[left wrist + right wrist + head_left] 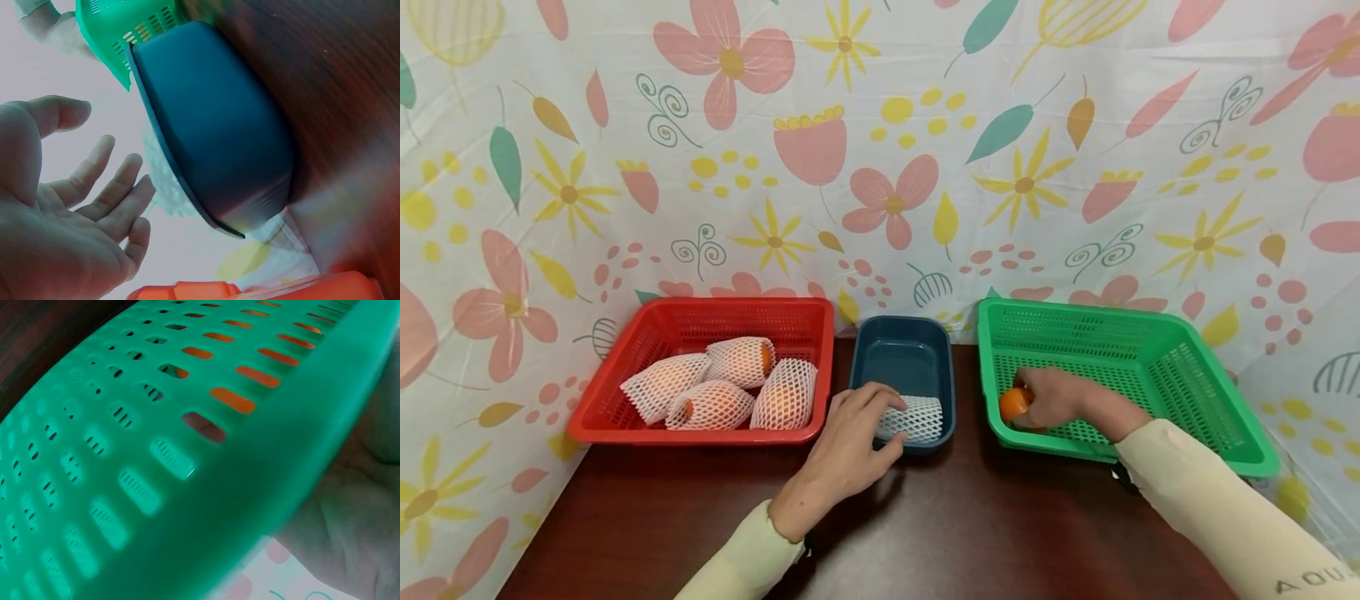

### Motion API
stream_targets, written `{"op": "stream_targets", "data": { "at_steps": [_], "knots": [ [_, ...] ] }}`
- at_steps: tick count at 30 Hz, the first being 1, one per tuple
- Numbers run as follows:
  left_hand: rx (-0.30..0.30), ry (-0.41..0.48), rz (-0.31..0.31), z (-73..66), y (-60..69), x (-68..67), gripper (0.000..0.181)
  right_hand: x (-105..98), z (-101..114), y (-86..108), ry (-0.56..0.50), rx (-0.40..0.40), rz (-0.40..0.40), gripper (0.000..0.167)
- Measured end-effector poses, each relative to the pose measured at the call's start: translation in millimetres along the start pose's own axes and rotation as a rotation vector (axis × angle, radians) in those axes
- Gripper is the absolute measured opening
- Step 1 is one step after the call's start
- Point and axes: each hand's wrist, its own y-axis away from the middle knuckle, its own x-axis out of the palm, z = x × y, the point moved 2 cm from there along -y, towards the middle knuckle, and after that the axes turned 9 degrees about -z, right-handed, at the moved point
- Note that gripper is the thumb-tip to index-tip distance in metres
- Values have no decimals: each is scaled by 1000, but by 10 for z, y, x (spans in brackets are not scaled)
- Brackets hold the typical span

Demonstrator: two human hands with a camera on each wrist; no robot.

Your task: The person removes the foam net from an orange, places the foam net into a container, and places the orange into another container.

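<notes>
In the head view my right hand (1060, 397) reaches into the green basket (1093, 323) and grips an orange (1013, 406) near its left end. Through the slots in the right wrist view, bits of the orange (232, 400) show, while the basket wall hides the fingers. My left hand (846, 446) hovers at the front of the dark blue tray (898, 358), fingers spread and slightly bent. Beside those fingertips a white foam net sleeve (925, 419) lies in the tray. From the left wrist view, the palm of the left hand (81, 206) holds nothing.
On the left stands a red basket (700, 436) with several oranges in foam nets (785, 398). The blue tray sits between the two baskets on a dark wooden table (940, 525). A flower-patterned sheet (895, 275) hangs behind them.
</notes>
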Motion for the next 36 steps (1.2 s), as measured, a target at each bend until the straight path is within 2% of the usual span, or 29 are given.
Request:
{"op": "stream_targets", "data": {
  "at_steps": [11, 19, 25, 32, 36],
  "knots": [
    [-11, 33, -43, -11, 3, -115, 30, 37, 2, 19, 10, -5, 24, 47],
    [-3, 24, -90, -4, -16, -206, 30, -5, 5, 75, 0, 12, 29, 67],
    [-10, 15, -109, 11, -39, -274, 26, -109, 9, 208, -66, 32, 19, 87],
    [-21, 23, -139, 49, -51, -348, 25, -205, 68, 289, -124, 29, -25, 86],
    [-32, 25, -154, 69, -58, -393, 26, -212, 92, 317, -134, 38, -83, 82]
  ]
}}
